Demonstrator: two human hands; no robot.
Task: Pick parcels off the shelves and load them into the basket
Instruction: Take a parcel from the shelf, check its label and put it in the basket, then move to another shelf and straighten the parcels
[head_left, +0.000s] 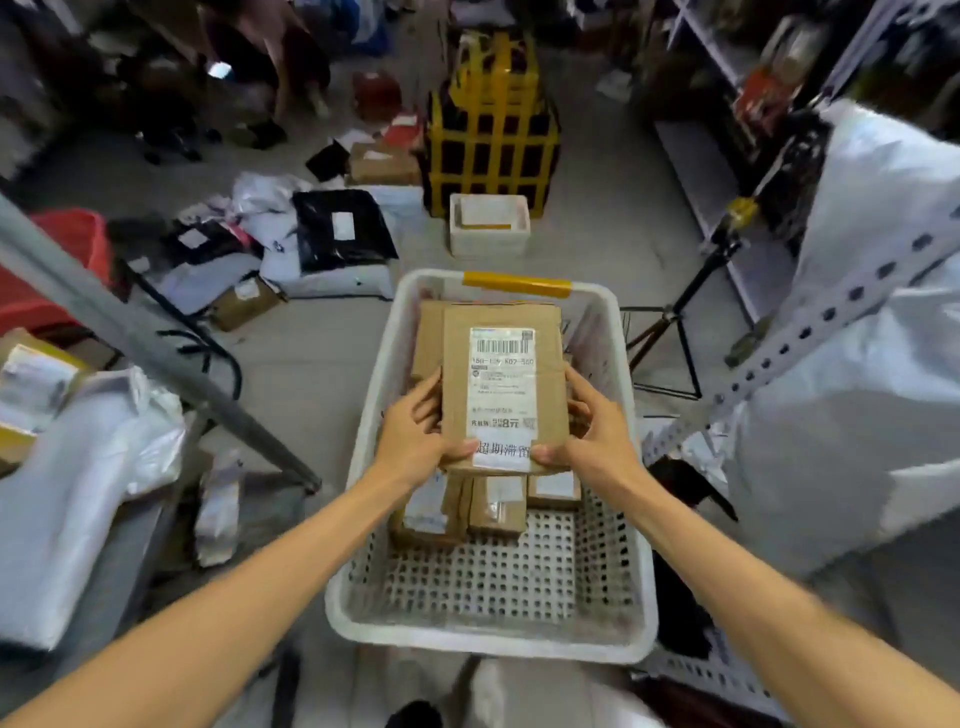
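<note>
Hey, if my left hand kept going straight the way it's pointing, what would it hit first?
Probably the brown parcel lying in the basket just beyond the left hand, which grips the labelled box; depth is unclear.

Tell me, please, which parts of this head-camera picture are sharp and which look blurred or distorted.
Head view: sharpest on the cardboard parcel gripped by the left hand and right hand, barcode crisp; head view: the yellow crates behind look soft; head view: wide-angle distortion bends the perforated shelf upright at the right edge; head view: the basket's near rim is slightly smeared.
</note>
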